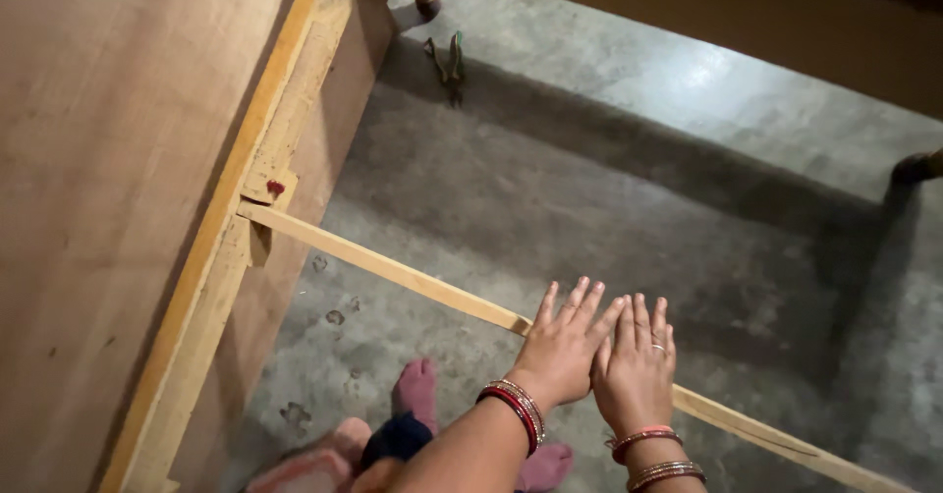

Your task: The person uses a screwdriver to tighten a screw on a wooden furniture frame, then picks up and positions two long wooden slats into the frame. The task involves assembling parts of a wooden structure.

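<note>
Wooden strip (393, 269) under both flat hands

The left hand (562, 348) is bare, with red and silver-gold bangles (516, 410) at the wrist. The right hand (636, 370) wears a ring (658, 349) and pink and metallic bangles (653, 456).

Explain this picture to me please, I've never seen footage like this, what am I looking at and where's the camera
The camera sits on a person's head and looks down, so the arms at the bottom are their own. Both hands are flat and open, side by side: the left hand and the right hand press on a long thin wooden strip. The strip runs slantwise from a big plywood panel on the left, out over the concrete floor. Nothing is gripped. Bangles circle both wrists. Pliers lie on the floor farther off.
</note>
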